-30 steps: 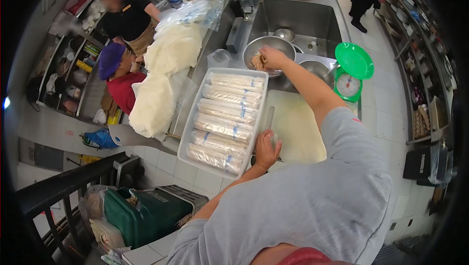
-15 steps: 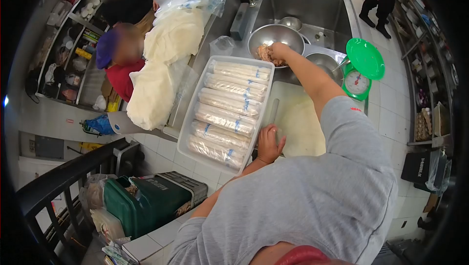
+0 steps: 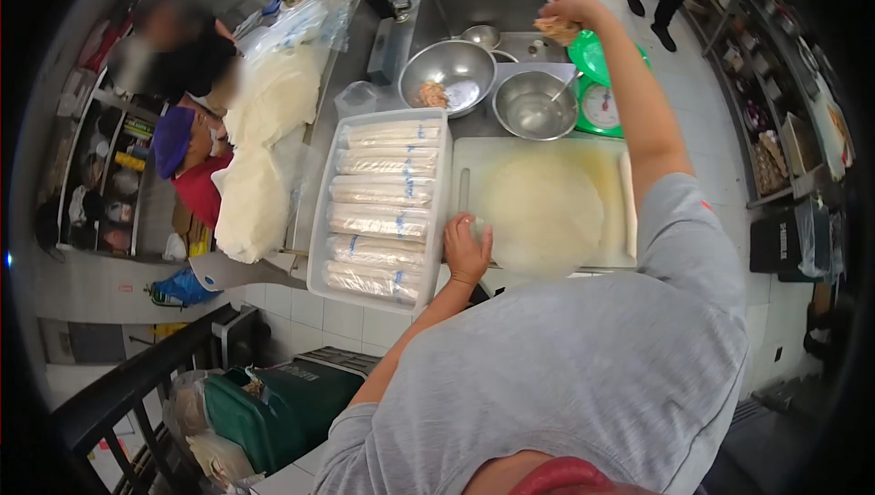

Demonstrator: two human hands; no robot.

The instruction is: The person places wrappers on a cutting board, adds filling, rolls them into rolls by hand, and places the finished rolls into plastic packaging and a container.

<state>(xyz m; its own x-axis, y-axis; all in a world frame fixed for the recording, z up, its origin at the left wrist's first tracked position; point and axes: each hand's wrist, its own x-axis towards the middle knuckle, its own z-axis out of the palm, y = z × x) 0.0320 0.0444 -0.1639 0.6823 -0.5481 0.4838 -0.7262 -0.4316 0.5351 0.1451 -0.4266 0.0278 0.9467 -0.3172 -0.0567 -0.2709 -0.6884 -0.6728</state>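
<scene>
Head view shows the right fingers [image 3: 559,12] closed around a loose clump of food [image 3: 554,32], held up beside the pan [image 3: 592,56] of a green scale [image 3: 601,114]; whether the clump touches the pan I can't tell from where I stand. The left fingers [image 3: 460,227] are released, spread with the thumb apart, at the near left edge of a cutting board [image 3: 469,154]. On that board, to the right of the left fingers, lies a pale round sheet [image 3: 540,208]. Left of these fingers sits a plastic tub [image 3: 443,162] packed with wrapped rolls [image 3: 378,221], lying side by side. Left of and nearer than the right fingers, a big metal bowl [image 3: 460,56] has more of the food mix [image 3: 432,95] in it. Next to that stands a smaller bowl [image 3: 536,110] with a utensil leaning in it, below the right fingers. Well left of both sets of fingers, white sheets [image 3: 260,144] are heaped along the desk [image 3: 342,76], and a person in a purple cap [image 3: 173,141] is beyond them.
</scene>
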